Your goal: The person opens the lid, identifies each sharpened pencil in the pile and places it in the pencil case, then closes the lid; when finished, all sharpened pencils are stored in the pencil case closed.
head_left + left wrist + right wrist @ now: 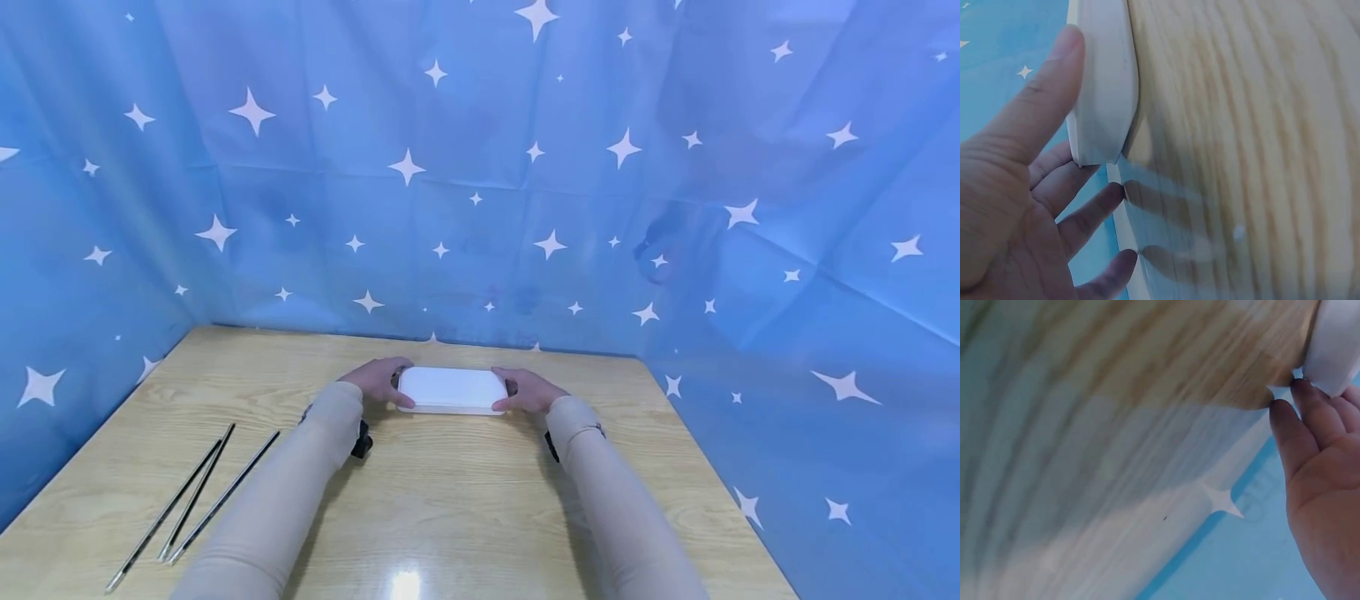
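A white oblong box with rounded corners [453, 390] sits at the far middle of the table, long side across. Its left end is between the thumb and fingers of my left hand [378, 382]. At the opposite end my right hand [531, 390] grips it the same way, thumb on the near side. The left wrist view shows the thumb against the box's white side [1104, 81], with some fingertips behind and below it. In the right wrist view, the box end [1338, 347] is partly cut off, and the right thumb is out of sight.
Three thin dark sticks with pale ends [222, 496] lie on the wooden table [465, 500] at the left, beside the left sleeve [300, 492]. A blue curtain with white stars [480, 208] hangs along the table's back and sides.
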Action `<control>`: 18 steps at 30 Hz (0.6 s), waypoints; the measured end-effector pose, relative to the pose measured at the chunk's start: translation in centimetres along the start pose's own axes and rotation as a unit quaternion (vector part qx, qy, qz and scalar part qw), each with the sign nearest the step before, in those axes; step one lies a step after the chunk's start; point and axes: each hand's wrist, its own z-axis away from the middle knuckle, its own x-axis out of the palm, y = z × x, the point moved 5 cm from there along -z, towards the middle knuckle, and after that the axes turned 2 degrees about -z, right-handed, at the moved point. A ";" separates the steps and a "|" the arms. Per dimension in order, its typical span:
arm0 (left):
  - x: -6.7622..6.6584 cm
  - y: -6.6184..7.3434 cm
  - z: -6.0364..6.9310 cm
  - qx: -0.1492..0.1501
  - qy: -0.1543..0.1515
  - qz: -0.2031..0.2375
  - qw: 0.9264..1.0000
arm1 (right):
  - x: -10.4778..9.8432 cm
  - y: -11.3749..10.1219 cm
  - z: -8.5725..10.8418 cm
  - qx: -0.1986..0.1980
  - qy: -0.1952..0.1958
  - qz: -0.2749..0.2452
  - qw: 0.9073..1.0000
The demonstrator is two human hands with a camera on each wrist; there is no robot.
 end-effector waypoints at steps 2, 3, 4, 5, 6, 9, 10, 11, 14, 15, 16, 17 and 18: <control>0.0 0.2 0.1 0.004 0.003 0.007 1.000 | 0.0 0.2 0.1 0.003 0.007 -0.004 1.000; 0.0 0.1 0.2 0.003 0.005 0.011 1.000 | -0.1 0.2 0.1 0.003 0.010 -0.005 1.000; 0.0 0.1 0.3 0.004 0.005 0.016 1.000 | 0.0 0.1 0.1 0.000 0.012 -0.002 1.000; 0.0 0.0 0.4 0.003 0.005 0.022 1.000 | 0.0 0.0 0.1 -0.004 0.014 0.002 1.000; 0.1 -0.1 0.4 0.001 0.003 0.029 1.000 | 0.0 0.0 0.1 -0.006 0.013 0.007 1.000; 0.4 -0.6 0.4 -0.008 0.000 0.045 0.999 | 0.2 -0.1 0.0 -0.011 0.012 0.012 1.000; 0.5 -0.6 0.4 -0.008 0.000 0.046 0.999 | 0.3 0.0 0.1 -0.009 0.012 0.015 1.000; 0.6 -0.6 0.3 -0.012 0.001 0.047 0.999 | 0.3 0.1 0.1 -0.007 0.013 0.017 1.000; 0.8 -0.3 0.1 -0.022 0.005 0.043 0.999 | 0.4 0.2 0.3 0.002 0.020 0.021 1.000; 0.9 -0.2 0.1 -0.025 0.005 0.043 0.999 | 0.5 0.2 0.3 0.004 0.023 0.024 0.999; 0.9 -0.2 0.0 -0.026 0.005 0.042 0.999 | 0.6 0.2 0.3 0.009 0.027 0.025 0.999; 1.0 -0.1 0.0 -0.028 0.005 0.039 0.999 | 0.7 0.3 0.3 0.013 0.031 0.025 0.999; 1.1 -0.1 -0.1 -0.029 0.005 0.036 0.999 | 0.8 0.5 0.4 0.016 0.036 0.023 0.999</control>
